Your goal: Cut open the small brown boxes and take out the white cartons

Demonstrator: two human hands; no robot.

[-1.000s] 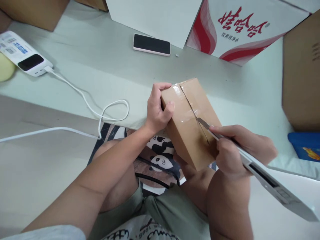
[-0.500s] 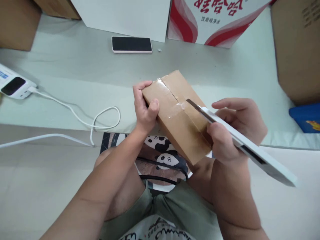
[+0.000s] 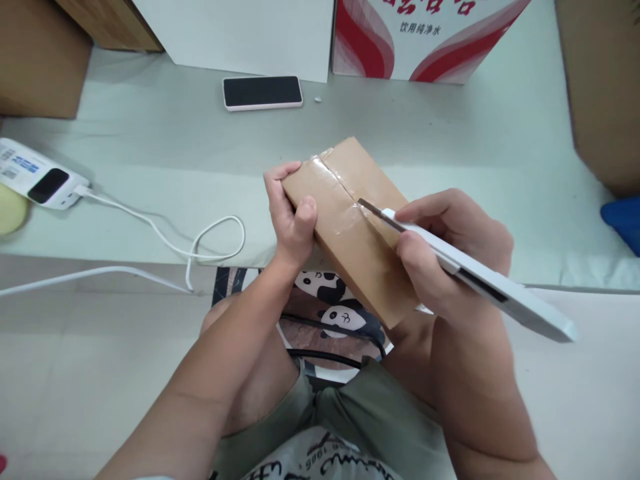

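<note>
My left hand grips the far left end of a brown cardboard box, thumb on top and fingers around the end. The box is tilted at the table's near edge, above my lap. Clear tape crosses its top, and a seam runs lengthwise, partly parted toward the near end. My right hand is closed around a white utility knife. Its dark blade reaches the seam near the middle of the box, at the tape; whether it is under the tape I cannot tell. The knife's back end points toward the lower right.
A phone lies on the pale green table cover. Behind it stand a white box and a red-and-white carton. To the left, a white power bank trails a white cable. Cardboard boxes flank both sides.
My right hand has moved left and slightly up with the utility knife, bringing the blade further along the seam toward the far end. My left hand keeps its grip on the box.
</note>
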